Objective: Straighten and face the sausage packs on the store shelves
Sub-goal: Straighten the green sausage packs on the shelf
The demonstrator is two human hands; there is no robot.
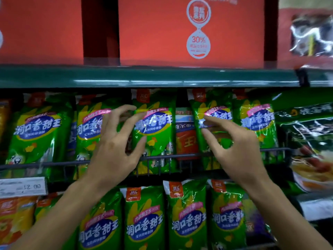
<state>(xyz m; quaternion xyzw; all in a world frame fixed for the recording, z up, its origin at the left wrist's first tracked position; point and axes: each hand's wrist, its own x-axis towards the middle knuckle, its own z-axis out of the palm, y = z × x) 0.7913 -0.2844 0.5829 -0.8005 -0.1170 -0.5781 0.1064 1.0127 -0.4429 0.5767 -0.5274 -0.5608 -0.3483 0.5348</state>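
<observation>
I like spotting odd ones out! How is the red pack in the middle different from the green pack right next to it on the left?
The red pack sits further back, half hidden; the green pack stands in front. It is red and blue; the green pack shows yellow corn. Both stand upright behind the wire rail.

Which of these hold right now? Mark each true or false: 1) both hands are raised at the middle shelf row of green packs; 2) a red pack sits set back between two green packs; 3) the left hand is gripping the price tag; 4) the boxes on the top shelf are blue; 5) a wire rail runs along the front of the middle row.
1) True. The left hand and right hand are both up at the green sausage packs, fingers spread.
2) True. A red pack sits recessed between two green ones.
3) False. The price tag hangs far left, untouched.
4) False. The boxes are red.
5) True. The wire rail crosses the packs' lower parts.
</observation>
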